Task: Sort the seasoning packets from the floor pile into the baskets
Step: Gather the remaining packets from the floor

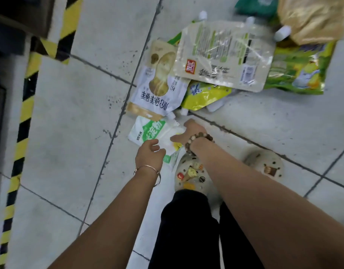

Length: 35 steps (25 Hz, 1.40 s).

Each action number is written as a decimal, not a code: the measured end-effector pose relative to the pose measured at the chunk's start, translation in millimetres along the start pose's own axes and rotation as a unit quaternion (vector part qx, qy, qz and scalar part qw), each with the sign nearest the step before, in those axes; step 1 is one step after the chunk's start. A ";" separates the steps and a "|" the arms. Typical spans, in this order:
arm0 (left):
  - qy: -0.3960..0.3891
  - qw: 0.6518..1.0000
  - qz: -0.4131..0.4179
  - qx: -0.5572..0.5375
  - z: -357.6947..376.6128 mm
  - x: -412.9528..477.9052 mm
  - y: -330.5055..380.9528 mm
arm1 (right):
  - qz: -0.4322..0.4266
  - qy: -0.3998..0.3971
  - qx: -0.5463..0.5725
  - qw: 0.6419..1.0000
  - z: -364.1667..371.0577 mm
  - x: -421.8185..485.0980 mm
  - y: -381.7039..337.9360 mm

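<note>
Grey tiles (70, 113) are bearing a big unsorted pile (221, 55) while our left hand (148, 152) and right hand (192, 133) are pinching 1 green-and-white pouch (147, 129).

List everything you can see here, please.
white-and-green packet: one, nearest, under the hands
white-and-beige pouch: one, pile's left
cream pouch: one, atop pile
yellow-green pouch: one, beneath cream pouch
green-and-yellow bag: one, pile's right
tan bag: one, top right corner
hazard tape: one strip, yellow-black, left floor
clogs: two, cream, bottom centre
trousers: one pair, black, bottom
bangle: one, metal, left wrist
bead bracelet: one, brown, right wrist
left hand: one, at nearest packet
right hand: one, grips white-and-green packet
</note>
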<state>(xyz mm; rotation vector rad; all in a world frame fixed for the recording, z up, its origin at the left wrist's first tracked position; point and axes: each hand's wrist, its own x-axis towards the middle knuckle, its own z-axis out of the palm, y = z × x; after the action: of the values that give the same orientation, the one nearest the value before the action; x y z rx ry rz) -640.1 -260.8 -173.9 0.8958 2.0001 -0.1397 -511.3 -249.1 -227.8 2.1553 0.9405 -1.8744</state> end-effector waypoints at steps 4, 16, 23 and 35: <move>0.021 0.990 -0.038 -0.133 -2.3 17.1 -20.0 | 0.016 0.064 -0.023 0.998 24.3 14.9 -5.6; -0.315 0.803 -0.271 -0.427 -70.5 -16.2 -59.5 | -0.217 -0.048 0.342 0.913 32.6 -128.6 -15.8; -0.145 0.840 -0.183 -0.489 -71.5 1.0 -31.4 | -0.039 0.102 0.287 0.952 -9.9 -86.4 -33.4; -0.059 0.890 -0.040 -0.450 -71.1 34.7 -7.4 | 0.082 0.217 0.312 0.921 -42.1 37.1 -84.6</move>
<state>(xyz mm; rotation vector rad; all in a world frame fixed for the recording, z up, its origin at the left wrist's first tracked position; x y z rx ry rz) -705.5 -217.5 -161.6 0.1909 1.6941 0.6329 -519.2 -147.8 -228.5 2.9871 0.1742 -1.8133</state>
